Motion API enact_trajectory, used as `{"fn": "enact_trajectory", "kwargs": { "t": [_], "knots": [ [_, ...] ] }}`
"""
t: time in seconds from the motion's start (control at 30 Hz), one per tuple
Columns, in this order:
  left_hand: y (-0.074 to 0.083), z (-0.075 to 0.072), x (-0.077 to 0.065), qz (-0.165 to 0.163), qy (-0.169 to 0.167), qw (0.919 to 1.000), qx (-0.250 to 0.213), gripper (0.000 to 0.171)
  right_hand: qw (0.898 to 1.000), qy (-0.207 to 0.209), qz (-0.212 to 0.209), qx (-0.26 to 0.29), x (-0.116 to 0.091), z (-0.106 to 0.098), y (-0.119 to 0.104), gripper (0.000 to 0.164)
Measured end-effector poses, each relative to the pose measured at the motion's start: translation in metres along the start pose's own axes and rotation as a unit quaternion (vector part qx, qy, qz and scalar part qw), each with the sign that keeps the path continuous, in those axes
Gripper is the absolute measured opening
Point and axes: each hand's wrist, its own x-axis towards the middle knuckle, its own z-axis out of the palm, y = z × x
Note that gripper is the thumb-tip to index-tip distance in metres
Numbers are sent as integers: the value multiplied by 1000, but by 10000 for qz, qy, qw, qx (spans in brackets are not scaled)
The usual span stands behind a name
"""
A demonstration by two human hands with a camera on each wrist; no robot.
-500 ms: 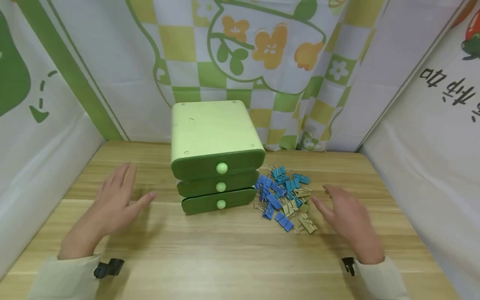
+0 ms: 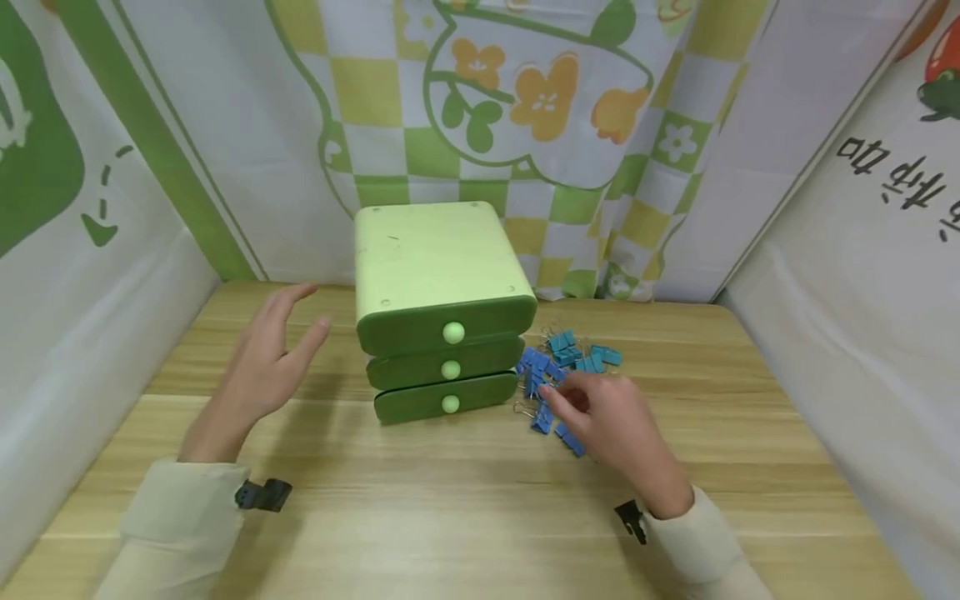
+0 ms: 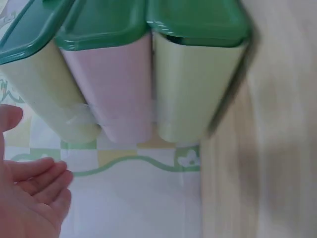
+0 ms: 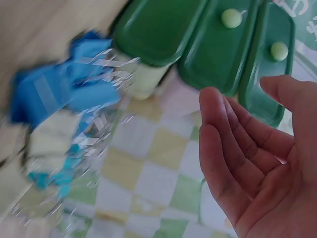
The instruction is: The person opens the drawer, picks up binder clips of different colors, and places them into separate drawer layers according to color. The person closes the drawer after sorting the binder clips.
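A small three-drawer box with a pale green top stands on the wooden table, its dark green drawer fronts bearing round light green knobs. To its right lies a pile of blue binder clips and teal binder clips; khaki ones are mostly hidden behind my right hand. That right hand hovers over the pile, fingers bent, with a gap between thumb and fingers and nothing held, as the right wrist view confirms. My left hand is raised left of the box, its palm bare and fingers relaxed in the left wrist view.
A patterned curtain hangs directly behind the box. White printed cloth walls flank the table on both sides. The wooden tabletop stretches in front of the box.
My right hand has moved left from beside the pile to over the clips, its fingers bending more. My left hand has moved right and away from me, closer to the box.
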Motion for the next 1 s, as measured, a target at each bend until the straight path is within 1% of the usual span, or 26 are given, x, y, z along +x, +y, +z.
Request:
{"fn": "enact_trajectory", "kwargs": {
  "t": [0.1,0.23,0.3,0.43,0.5,0.6,0.67,0.73,0.83,0.93,1.0],
  "knots": [
    [11,0,18,63,-29,9998,-177,65,9996,87,-22,269,10,-1,-14,26],
    [21,2,38,44,-309,9992,-262,71,9976,93,-66,681,22,3,-32,29],
    [25,2,46,-11,-445,9985,-324,72,9960,99,-105,878,28,6,-40,31],
    [30,-1,61,-194,-576,9966,-550,79,9932,192,-133,1139,40,14,-56,34],
    [31,-2,70,-238,-635,9956,-645,84,9917,241,-115,1260,45,18,-63,35],
    [30,2,84,-223,-771,9943,-699,92,9900,314,-29,1376,51,23,-70,34],
    [29,6,95,-203,-856,9933,-743,96,9895,331,63,1402,54,25,-74,35],
    [27,10,104,-210,-904,9916,-903,98,9899,343,158,1364,57,27,-78,36],
    [24,14,116,-361,-964,9860,-1311,99,9901,368,277,1327,61,27,-84,38],
    [21,16,122,-584,-1034,9744,-1908,99,9891,394,341,1376,66,29,-89,40],
    [20,17,124,-659,-1024,9666,-2256,99,9879,391,383,1448,68,31,-91,41]
  ]
}}
